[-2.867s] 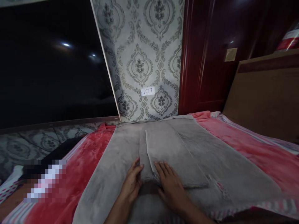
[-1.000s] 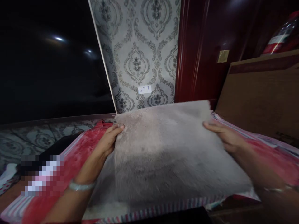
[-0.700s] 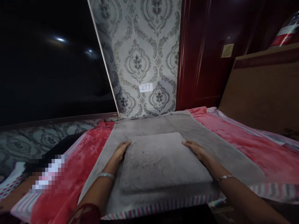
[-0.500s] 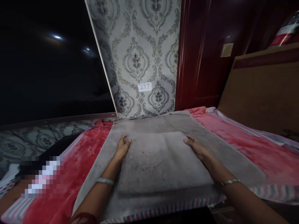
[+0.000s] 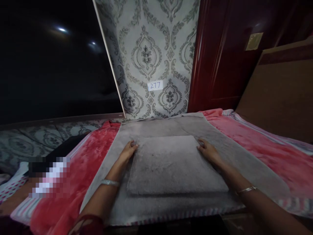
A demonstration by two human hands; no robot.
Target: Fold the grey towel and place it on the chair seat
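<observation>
One folded grey cloth (image 5: 171,166), flat on one grey spread (image 5: 168,128). Left hand (image 5: 127,151) at its 10 o'clock corner, right hand (image 5: 209,153) at 2; both half-curled, cannot tell if gripping. One "277" label (image 5: 155,85), 12 o'clock.

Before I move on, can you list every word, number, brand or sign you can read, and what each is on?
"277", handwritten on the white label on the wall.
Too small to read: the mark low on the TV.
I can read nothing else.
</observation>
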